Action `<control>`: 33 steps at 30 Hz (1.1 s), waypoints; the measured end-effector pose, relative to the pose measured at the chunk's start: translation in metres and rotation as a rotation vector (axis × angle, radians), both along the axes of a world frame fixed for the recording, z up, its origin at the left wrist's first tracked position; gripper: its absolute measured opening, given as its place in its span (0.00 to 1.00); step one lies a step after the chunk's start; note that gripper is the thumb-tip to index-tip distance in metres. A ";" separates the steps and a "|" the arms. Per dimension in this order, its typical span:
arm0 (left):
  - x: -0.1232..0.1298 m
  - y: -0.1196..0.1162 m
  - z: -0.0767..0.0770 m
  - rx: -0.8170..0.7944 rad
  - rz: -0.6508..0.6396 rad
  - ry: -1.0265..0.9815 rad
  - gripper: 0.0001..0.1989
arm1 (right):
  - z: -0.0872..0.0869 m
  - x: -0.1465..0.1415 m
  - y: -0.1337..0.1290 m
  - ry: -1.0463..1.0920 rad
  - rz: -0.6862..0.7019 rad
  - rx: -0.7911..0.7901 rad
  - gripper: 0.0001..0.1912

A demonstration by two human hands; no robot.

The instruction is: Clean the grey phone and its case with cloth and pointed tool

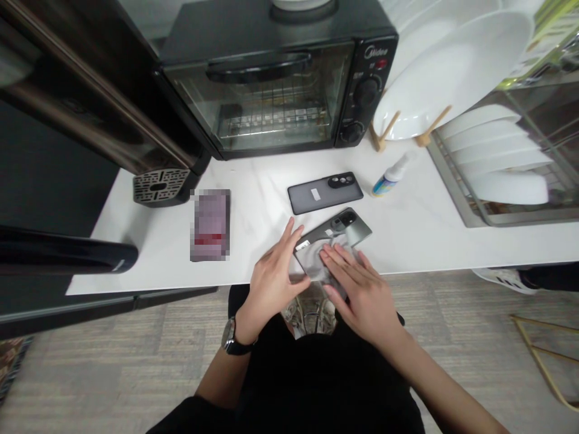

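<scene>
Currently | phone (360, 228) silver-grey, partly covered | right fingers (347, 266) outstretched over grey cloth (311, 258) | left fingers (284, 239) alongside | grips unclear

One camera sits on that person's head, peering forward and steeply down, close in: oven (275, 99) at twelve, left hand (270, 278) near seven, right hand (365, 295) near five, black clothing (321, 386) at six o'clock.

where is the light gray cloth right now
In the head view, the cloth lies right of and below centre, on the dark gray rectangular phone, under the right hand.
</scene>
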State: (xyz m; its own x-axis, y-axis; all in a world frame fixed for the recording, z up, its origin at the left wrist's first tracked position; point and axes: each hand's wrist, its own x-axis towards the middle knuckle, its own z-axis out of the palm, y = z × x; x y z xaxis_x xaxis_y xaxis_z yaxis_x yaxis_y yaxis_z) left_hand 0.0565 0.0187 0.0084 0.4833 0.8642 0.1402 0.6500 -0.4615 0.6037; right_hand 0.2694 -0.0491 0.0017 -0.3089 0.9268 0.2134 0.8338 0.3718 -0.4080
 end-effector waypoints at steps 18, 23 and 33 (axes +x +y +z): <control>-0.002 0.002 -0.003 -0.008 -0.009 -0.037 0.48 | -0.002 -0.059 0.041 0.035 -0.026 0.027 0.33; -0.004 0.000 -0.004 -0.016 -0.028 -0.030 0.52 | 0.002 -0.056 0.008 0.042 0.019 0.015 0.28; 0.001 0.002 0.002 -0.010 -0.038 -0.016 0.53 | -0.006 0.036 0.014 -0.060 -0.233 0.076 0.29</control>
